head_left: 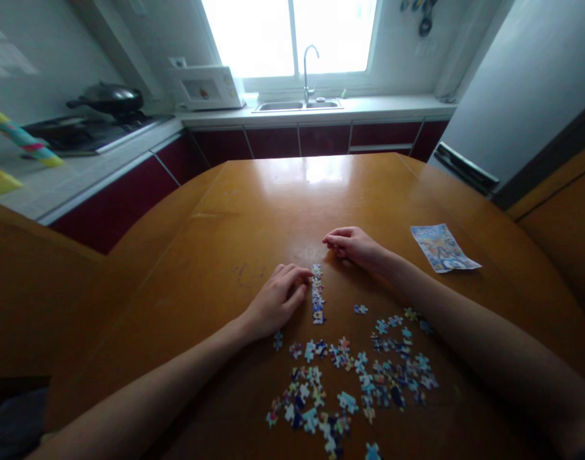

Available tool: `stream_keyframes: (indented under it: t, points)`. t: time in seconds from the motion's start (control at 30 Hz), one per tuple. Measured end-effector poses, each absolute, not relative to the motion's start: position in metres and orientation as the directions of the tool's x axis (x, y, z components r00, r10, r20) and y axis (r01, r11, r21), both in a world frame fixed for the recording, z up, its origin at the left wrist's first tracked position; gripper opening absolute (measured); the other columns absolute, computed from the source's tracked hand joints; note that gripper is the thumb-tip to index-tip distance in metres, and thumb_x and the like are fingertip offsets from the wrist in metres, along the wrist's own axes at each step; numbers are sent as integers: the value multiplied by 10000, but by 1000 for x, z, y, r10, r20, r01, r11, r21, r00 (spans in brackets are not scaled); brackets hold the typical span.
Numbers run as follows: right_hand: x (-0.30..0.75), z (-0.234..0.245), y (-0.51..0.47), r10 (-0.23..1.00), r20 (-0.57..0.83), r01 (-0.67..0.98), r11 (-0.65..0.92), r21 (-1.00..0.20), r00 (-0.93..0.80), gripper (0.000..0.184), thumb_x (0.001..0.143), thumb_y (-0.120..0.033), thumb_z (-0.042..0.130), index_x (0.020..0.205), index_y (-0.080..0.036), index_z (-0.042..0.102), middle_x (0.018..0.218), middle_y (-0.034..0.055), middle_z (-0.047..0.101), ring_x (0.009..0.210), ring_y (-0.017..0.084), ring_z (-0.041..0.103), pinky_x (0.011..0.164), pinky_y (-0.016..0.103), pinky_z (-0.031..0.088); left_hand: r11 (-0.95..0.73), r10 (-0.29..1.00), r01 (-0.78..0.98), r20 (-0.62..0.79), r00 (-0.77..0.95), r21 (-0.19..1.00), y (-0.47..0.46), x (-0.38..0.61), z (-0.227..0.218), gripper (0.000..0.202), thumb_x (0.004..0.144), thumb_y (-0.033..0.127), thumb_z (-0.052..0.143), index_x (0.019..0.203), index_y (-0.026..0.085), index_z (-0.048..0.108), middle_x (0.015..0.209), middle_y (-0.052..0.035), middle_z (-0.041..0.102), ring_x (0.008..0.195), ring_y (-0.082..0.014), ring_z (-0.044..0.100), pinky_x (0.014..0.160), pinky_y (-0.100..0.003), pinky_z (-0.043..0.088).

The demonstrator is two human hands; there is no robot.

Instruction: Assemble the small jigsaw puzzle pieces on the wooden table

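Observation:
A short column of joined puzzle pieces (317,294) lies on the wooden table (282,204). My left hand (275,300) rests beside it on the left, fingers curled, with the fingertips touching the column's top end. My right hand (354,246) lies a little beyond and to the right of the column, fingers curled under loosely; whether it holds a piece is hidden. Several loose puzzle pieces (359,383) are scattered nearer to me, between my forearms.
A printed reference picture (443,248) lies on the table at the right. Behind the table runs a kitchen counter with a sink and tap (306,96), a white appliance (208,86) and a wok on the stove (110,99). A refrigerator (513,96) stands at the right.

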State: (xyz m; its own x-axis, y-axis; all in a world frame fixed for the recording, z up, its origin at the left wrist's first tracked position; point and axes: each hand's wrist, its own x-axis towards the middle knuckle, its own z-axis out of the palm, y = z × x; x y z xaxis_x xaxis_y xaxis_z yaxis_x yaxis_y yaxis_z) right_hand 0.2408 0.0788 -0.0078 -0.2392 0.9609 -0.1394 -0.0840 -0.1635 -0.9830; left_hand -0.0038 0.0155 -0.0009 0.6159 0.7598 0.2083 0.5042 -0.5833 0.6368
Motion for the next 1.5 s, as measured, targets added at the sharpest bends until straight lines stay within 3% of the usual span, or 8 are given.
stream_keyframes:
  t: [0.57,1.07,1.33,1.5]
  points:
    - [242,-1,78,959,-169,-107,-197,-975,-226,98,865,-209,679,778,-163,683,751,39,613,564,93,422,488,256,369,-618,748,518,238,620,591,16,-3,-2,203,979,201,482,1128,202,619,1034,-56,651,1004,-222,546,913,-397,469]
    - [247,-10,83,955,-137,-118,-173,-978,-265,93,872,-234,680,814,-163,691,792,51,628,581,97,444,509,255,386,-622,745,522,233,626,584,17,-4,-3,207,974,212,490,1123,204,634,1046,-54,655,1009,-221,559,914,-377,473]
    - [250,-15,85,952,-120,-47,-139,-989,-282,136,865,-304,702,823,-176,685,842,66,647,593,102,465,523,262,408,-624,742,517,240,626,585,15,-3,0,200,980,205,483,1108,200,637,1039,-55,655,1016,-223,553,921,-384,468]
    - [251,-17,85,947,-80,-102,-116,-988,-311,156,840,-317,734,820,-167,695,809,54,629,585,94,453,492,251,377,-625,741,514,237,629,587,16,-3,-2,214,970,184,487,1121,203,638,1042,-53,652,1009,-222,550,917,-379,464]
